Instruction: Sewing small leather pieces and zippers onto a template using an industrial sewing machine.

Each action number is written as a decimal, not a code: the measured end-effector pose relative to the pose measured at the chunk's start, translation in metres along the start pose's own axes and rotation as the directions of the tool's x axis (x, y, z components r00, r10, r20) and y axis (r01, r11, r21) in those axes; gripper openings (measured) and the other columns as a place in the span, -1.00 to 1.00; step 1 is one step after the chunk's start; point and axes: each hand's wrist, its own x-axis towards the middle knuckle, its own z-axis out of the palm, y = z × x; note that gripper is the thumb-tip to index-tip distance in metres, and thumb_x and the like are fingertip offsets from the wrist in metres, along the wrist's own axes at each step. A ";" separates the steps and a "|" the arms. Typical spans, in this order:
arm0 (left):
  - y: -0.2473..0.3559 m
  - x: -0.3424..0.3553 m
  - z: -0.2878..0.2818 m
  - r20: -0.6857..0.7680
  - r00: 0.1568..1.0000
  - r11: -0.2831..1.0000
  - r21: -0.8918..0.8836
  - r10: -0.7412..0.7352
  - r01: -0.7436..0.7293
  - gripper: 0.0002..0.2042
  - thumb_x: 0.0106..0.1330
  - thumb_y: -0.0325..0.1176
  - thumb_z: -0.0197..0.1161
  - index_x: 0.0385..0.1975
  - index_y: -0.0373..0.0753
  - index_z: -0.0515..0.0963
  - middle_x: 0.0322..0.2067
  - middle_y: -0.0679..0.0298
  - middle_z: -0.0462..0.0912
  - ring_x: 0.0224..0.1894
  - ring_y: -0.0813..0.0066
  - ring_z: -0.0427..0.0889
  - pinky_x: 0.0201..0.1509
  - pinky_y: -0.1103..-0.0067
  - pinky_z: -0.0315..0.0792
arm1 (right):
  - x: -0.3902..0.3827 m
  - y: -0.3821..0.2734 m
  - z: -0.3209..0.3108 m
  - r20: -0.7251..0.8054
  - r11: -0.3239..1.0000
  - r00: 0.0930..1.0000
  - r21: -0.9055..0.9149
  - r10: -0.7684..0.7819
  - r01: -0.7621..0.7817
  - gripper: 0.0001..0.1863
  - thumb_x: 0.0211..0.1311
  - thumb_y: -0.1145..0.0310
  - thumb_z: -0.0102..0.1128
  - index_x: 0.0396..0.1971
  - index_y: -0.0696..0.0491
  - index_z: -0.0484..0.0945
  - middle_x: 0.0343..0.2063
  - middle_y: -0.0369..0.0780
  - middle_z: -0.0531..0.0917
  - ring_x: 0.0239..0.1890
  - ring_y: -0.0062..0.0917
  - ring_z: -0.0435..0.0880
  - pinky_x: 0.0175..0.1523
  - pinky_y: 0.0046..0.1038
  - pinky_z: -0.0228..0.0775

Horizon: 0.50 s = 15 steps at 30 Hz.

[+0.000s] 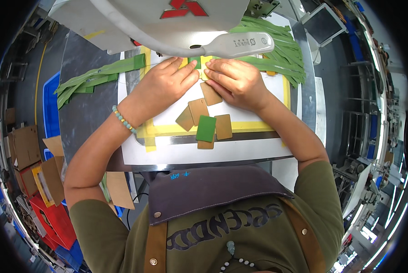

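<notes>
My left hand (169, 82) is bent over the work with its thumb and fingertips close together beside a small green piece (194, 62). What lies under those fingers is hidden. Opposite it, my right hand (236, 82) pinches at a small yellow piece (205, 73). A green zipper strip (254, 62) runs behind the right hand. Just below the hands several brown cards (223, 126) overlap on the white board, with one green card (206, 128) on top of them.
A large white machine head (140, 20) and a grey lamp (240, 44) hang over the hands. Green zipper strips lie in a bundle (101, 73) at left and a larger pile (283, 50) at right. Yellow tape (245, 127) borders the white board (167, 154).
</notes>
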 end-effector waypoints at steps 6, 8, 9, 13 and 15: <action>-0.001 0.002 -0.001 -0.009 1.000 1.000 0.012 0.016 -0.016 -0.78 0.32 -0.43 0.27 -0.06 -0.27 0.64 0.16 0.16 0.75 0.20 0.13 0.72 0.31 0.31 0.60 | 0.001 -0.002 -0.001 -0.002 1.000 1.000 -0.004 0.013 -0.013 -0.82 0.19 0.39 0.51 -0.24 0.12 0.78 -0.20 -0.25 0.78 -0.09 -0.40 0.79 -0.02 -0.37 0.68; 0.000 0.002 -0.002 -0.015 1.000 1.000 0.014 0.012 -0.012 -0.78 0.32 -0.43 0.26 -0.06 -0.27 0.64 0.15 0.15 0.75 0.20 0.14 0.72 0.31 0.31 0.60 | 0.001 -0.002 -0.001 -0.004 1.000 1.000 0.010 0.008 -0.008 -0.82 0.20 0.39 0.51 -0.24 0.12 0.78 -0.20 -0.26 0.78 -0.09 -0.40 0.79 -0.03 -0.37 0.67; 0.000 0.002 -0.003 -0.015 1.000 1.000 0.010 0.012 -0.012 -0.79 0.32 -0.43 0.26 -0.07 -0.27 0.64 0.15 0.15 0.75 0.19 0.14 0.73 0.31 0.31 0.60 | 0.001 -0.002 -0.001 -0.004 1.000 1.000 0.008 0.006 -0.006 -0.82 0.20 0.39 0.51 -0.24 0.12 0.78 -0.20 -0.26 0.78 -0.09 -0.40 0.79 -0.03 -0.37 0.67; -0.001 0.002 -0.002 -0.017 1.000 1.000 -0.002 0.010 -0.010 -0.79 0.33 -0.45 0.25 -0.07 -0.28 0.63 0.13 0.15 0.76 0.19 0.15 0.73 0.31 0.31 0.60 | 0.001 -0.005 -0.003 0.029 0.999 0.999 0.021 0.026 -0.027 -0.76 0.14 0.45 0.54 -0.17 0.13 0.80 -0.12 -0.19 0.81 -0.08 -0.34 0.83 -0.03 -0.36 0.68; 0.000 0.003 -0.003 -0.019 1.000 1.000 -0.014 0.005 -0.005 -0.79 0.32 -0.45 0.25 -0.08 -0.29 0.63 0.12 0.14 0.76 0.19 0.15 0.73 0.31 0.32 0.60 | 0.001 -0.005 -0.002 0.037 0.999 0.999 0.020 0.027 -0.028 -0.76 0.14 0.45 0.54 -0.17 0.14 0.80 -0.12 -0.19 0.81 -0.08 -0.34 0.83 -0.03 -0.36 0.68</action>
